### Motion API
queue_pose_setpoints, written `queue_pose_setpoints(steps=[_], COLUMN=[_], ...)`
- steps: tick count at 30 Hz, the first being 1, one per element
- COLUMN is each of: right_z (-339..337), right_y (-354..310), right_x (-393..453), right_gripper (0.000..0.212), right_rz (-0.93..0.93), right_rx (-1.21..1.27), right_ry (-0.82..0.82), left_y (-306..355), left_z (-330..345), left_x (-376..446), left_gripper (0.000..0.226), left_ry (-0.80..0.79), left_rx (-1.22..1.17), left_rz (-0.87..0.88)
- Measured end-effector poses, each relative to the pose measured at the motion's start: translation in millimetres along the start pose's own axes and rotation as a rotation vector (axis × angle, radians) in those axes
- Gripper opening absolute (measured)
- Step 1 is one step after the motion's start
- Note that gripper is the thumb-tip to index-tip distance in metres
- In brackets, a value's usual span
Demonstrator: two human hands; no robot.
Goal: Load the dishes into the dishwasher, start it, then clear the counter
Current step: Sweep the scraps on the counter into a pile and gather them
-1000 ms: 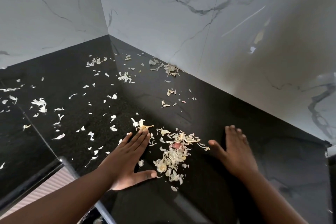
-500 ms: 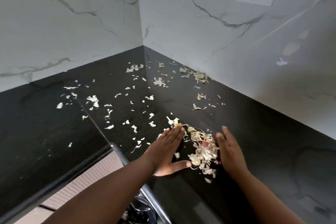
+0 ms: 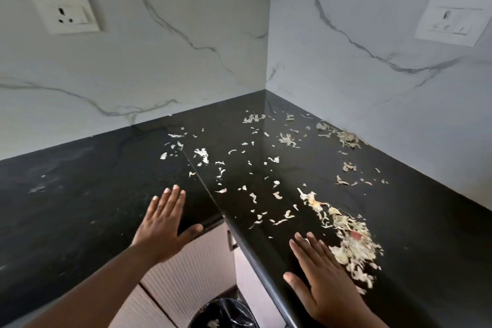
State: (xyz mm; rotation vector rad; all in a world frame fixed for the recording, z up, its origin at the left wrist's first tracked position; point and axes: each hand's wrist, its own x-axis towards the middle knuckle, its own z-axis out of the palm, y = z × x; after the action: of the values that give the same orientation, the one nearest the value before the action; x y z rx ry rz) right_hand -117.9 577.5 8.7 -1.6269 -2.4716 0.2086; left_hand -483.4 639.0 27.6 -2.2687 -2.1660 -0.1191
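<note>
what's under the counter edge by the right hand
Below the black counter edge, beside the right hand, a bin lined with a black bag shows, with a few pale scraps inside. Ribbed cabinet fronts stand behind it. The bin's lower part is out of frame.

Two white socket plates sit on the marble wall, one (image 3: 68, 14) high on the left panel, another (image 3: 452, 20) high on the right panel. Ribbed pale cabinet doors (image 3: 186, 271) show below. A black-lined bin (image 3: 225, 313) stands at the bottom.
</note>
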Motion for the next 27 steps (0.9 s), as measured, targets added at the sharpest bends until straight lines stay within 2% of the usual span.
queue_pose_setpoints(steps=[4,7,11,13,15,17,18,20,22,24,27], right_z=[3,8,11,13,11,5,6,6,14,26,47], right_y=[-20,-38,-42,-32,-21,-19,-24,-49,-87,-127,-183], right_x=[23,45,77,92,106,113,114,121,133,149,178], right_gripper=[0.065,0.065,0.076,0.085,0.101,0.114,0.117,0.112,0.100,0.085,0.064], right_rz=[-0.036,-0.105,-0.114,-0.036,0.169,0.374,0.443,0.470,0.339,0.093,-0.260], right_rx=[-0.084,-0.165,-0.158,-0.191,-0.218,-0.224,-0.231,-0.204,-0.141,-0.160,-0.141], right_ry=[-0.040,-0.137,-0.237,-0.186,-0.213,-0.172,-0.154,-0.104,-0.065,-0.023,-0.047], left_y=[-50,-66,-74,-80,-84,-85,-84,-83,-84,-86,-89], left_z=[8,16,24,25,22,19,18,17,15,14,15], left_x=[4,12,20,27,38,47,52,59,65,70,74], left_gripper=[0.124,0.124,0.114,0.113,0.110,0.108,0.108,0.109,0.108,0.106,0.106], left_ry=[-0.041,-0.056,-0.055,-0.048,-0.054,-0.087,-0.104,-0.131,-0.131,-0.079,0.044], left_rx=[-0.011,-0.081,-0.164,-0.196,-0.216,-0.203,-0.192,-0.177,-0.208,-0.272,-0.377], left_rz=[-0.107,-0.096,-0.026,-0.022,-0.026,-0.001,0.021,0.058,0.058,0.016,-0.066])
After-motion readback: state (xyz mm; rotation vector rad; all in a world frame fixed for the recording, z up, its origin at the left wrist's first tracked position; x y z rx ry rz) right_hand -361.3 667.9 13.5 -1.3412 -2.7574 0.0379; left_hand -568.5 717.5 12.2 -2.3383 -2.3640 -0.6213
